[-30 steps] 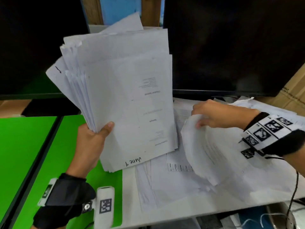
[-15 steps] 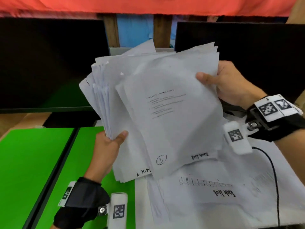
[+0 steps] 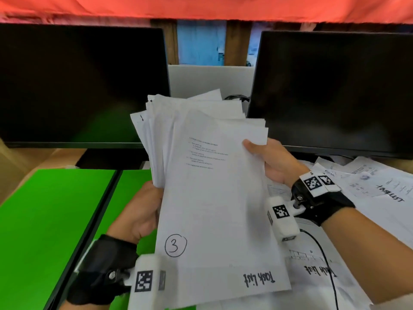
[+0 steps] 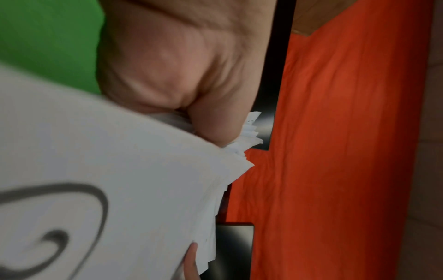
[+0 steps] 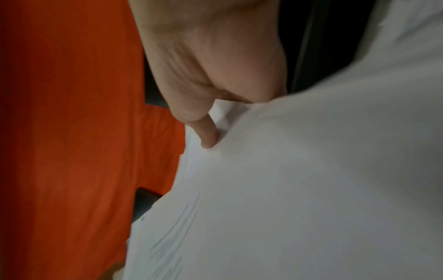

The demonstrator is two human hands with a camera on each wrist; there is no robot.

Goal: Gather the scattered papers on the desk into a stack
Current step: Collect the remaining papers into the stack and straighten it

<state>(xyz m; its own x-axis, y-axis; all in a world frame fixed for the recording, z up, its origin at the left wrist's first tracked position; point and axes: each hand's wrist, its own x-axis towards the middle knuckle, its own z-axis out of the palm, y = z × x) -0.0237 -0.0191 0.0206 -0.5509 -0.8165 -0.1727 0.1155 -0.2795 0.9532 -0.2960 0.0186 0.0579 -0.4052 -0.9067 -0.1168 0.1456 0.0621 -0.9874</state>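
Note:
A thick, uneven stack of white papers (image 3: 212,198) is held up over the desk between both hands. Its top sheet bears a circled 3 and printed lines. My left hand (image 3: 143,211) grips the stack's left edge, its thumb hidden under the top sheet; the left wrist view shows that hand (image 4: 182,75) closed on the fanned papers (image 4: 120,170). My right hand (image 3: 268,159) pinches the right edge with the thumb on top; the right wrist view has its finger (image 5: 206,130) pressed into the sheets (image 5: 299,189). More loose papers (image 3: 380,189) lie scattered on the desk at the right.
Two dark monitors (image 3: 78,86) (image 3: 335,92) stand close behind the stack. A green surface (image 3: 44,220) covers the desk's left side. A black cable (image 3: 324,262) runs from my right wrist across the loose sheets. Red cloth (image 3: 201,7) hangs overhead.
My right hand lifted a sheet from the desk and laid it onto the stack, where it now pinches the right edge. The stack has come lower and squarer; my left thumb is now covered.

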